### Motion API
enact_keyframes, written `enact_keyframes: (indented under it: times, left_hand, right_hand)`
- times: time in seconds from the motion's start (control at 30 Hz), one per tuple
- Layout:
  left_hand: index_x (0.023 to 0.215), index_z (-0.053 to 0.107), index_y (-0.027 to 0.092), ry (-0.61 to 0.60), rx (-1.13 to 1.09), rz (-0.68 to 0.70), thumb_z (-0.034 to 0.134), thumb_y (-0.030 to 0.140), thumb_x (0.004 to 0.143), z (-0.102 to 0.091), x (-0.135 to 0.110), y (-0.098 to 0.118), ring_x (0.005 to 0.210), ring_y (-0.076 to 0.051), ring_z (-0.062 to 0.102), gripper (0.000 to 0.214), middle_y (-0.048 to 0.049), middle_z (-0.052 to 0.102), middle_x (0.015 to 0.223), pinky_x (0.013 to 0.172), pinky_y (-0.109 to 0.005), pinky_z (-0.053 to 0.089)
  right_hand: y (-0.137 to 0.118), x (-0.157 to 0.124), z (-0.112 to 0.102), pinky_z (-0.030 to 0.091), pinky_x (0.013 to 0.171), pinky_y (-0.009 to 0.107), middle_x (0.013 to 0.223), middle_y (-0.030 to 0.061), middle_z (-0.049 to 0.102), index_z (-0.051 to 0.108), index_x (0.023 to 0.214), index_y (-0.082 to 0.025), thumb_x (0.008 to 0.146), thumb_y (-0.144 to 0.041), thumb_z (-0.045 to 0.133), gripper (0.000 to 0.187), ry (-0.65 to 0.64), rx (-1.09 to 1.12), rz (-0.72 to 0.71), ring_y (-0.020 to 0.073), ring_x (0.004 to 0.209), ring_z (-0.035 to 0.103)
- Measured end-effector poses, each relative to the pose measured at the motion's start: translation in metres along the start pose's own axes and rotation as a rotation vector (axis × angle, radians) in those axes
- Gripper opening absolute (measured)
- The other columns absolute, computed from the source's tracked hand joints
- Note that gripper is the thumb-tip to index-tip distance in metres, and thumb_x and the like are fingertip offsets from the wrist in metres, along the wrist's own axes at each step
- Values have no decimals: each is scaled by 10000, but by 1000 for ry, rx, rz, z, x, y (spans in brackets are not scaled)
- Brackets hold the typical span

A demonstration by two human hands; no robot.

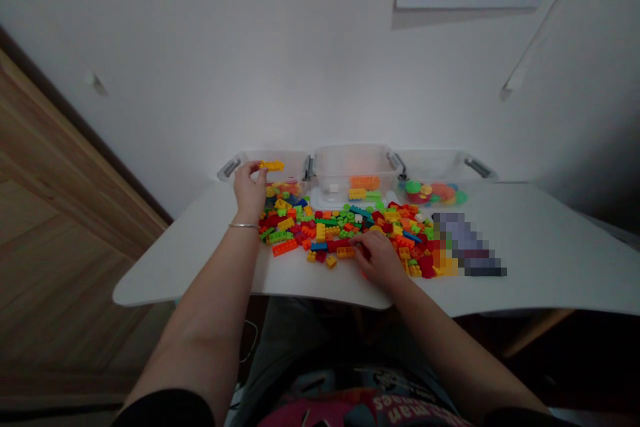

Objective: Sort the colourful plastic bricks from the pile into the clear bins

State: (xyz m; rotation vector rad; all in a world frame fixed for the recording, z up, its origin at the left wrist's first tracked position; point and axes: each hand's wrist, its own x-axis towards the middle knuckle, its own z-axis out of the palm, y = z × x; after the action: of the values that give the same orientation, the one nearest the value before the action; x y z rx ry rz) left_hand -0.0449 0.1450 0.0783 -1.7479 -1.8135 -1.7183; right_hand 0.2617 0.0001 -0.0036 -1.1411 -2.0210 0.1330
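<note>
My left hand (250, 191) is raised above the table's back left, pinching a long yellow-orange plastic brick (271, 165) between fingers and thumb. A wide heap of loose toy bricks (340, 230) in red, yellow, green, orange and blue spreads across the table's middle. My right hand (381, 258) lies on the heap's front edge, its fingertips among the bricks beside a red one (366, 252). Whether those fingers grip anything is hidden.
Along the back stand several clear plastic bins with grey latches: one (285, 167) holds mixed bricks, the middle one (353, 167) a few bricks, and another (430, 168) coloured discs. The white table (200, 253) has a curved front edge. A pixelated patch (467, 245) covers something to the right.
</note>
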Motion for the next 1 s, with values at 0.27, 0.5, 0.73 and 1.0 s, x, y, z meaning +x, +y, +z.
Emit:
enact_keyframes:
  times: [0.27,0.5,0.73,1.0]
  left_hand:
    - [910,738,192,-214,355,45,380,301,905,2,-7,8,943,-272,618,374,-92,742,875,1123,-559,197]
    - [972,740,161,-230,407,109,356,285,916,0,-12,10,1100,-319,572,408,-148,715,1032,1123,-606,185]
    - [1274,601,150,-271,298,232,456,303,888,-13,-40,40,1338,-335,389,440,-151,610,1293,1162,-572,173]
    - [1158,677,255,-544,205,329,615,263,832,-8,-134,85,1314,-360,421,332,-91,637,1268,1140,-642,205]
  right_hand:
    - [0,0,1,497,826,397,858,73,678,661,918,-202,845,-157,536,151,-19,12,21,226,859,588]
    - [0,-1,1,498,825,397,848,76,674,665,910,-195,854,-165,525,154,-18,0,16,223,852,591]
    - [0,-1,1,504,830,394,848,66,677,667,907,-210,850,-166,534,151,-16,6,21,225,864,594]
    - [0,-1,1,505,833,406,843,68,677,665,907,-214,854,-157,530,156,-15,9,19,230,860,591]
